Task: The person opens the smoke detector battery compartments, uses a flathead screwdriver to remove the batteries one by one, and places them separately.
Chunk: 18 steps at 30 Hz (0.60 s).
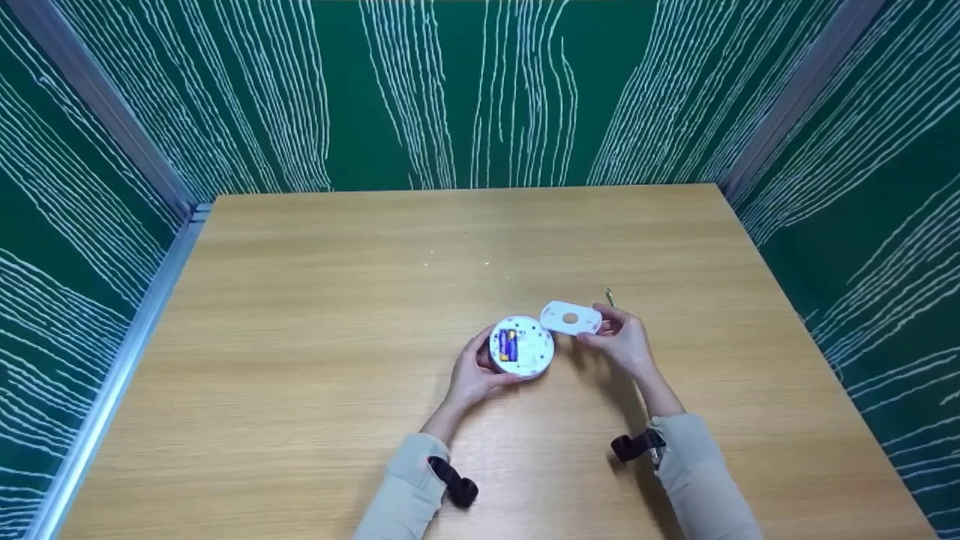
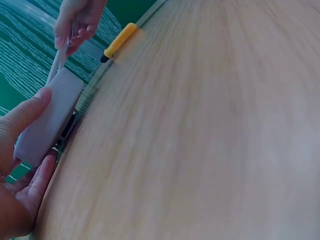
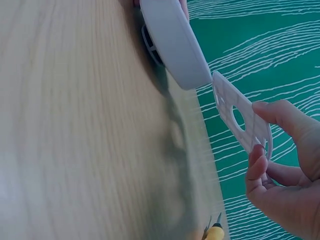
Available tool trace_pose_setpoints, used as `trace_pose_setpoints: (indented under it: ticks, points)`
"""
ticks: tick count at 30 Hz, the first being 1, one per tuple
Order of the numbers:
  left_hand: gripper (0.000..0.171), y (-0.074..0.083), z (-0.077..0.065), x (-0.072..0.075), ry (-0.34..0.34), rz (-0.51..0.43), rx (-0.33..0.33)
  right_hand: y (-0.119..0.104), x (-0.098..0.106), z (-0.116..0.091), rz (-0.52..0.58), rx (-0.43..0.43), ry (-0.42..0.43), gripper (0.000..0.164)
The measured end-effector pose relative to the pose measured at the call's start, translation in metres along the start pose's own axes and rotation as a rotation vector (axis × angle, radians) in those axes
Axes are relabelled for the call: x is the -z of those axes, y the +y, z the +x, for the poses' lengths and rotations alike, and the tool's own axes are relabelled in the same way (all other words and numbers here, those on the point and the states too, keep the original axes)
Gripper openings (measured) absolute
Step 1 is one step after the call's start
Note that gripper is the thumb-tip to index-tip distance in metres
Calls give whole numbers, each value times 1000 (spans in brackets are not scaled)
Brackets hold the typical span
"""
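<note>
A round white battery-powered device (image 1: 534, 349) sits in my left hand (image 1: 474, 375), gripped by its sides with the thumb at the near edge. Its upward face shows batteries (image 1: 508, 346) in a recess. From the left wrist view, its smooth side wall (image 2: 52, 115) lies between thumb and fingers, close over the table. My right hand (image 1: 622, 341) pinches one end of a flat white oblong plate (image 1: 556, 318) with a round hole in its middle. The plate's far end is right at the device's upper right rim. In the right wrist view, the tilted plate (image 3: 231, 104) shows a ribbed surface.
A yellow-handled tool (image 2: 121, 41) with a thin metal tip lies on the wooden table (image 1: 300, 337) beyond my right hand, which partly hides it in the head view. Green walls (image 1: 517, 90) with white lines stand behind and at both sides. Tiny specks dot the tabletop.
</note>
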<state>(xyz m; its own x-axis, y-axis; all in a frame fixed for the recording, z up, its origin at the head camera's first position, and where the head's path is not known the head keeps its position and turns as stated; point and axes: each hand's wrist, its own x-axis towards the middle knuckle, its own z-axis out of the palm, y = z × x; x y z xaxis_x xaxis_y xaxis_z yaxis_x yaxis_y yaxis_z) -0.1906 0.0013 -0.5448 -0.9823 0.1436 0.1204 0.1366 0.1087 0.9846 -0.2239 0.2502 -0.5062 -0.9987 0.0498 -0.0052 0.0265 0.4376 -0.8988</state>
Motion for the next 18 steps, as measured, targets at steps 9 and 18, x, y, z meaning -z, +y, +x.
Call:
trace_pose_setpoints:
  ticks: [9, 18]
  points:
    - [89, -13, 3, -1, 3, 20, 12, 5, -5, 11, 8, 0, 46, 55]
    - [89, -13, 3, -2, 9, 33, 47, 12, -10, 22, -20, -71, 25, 57]
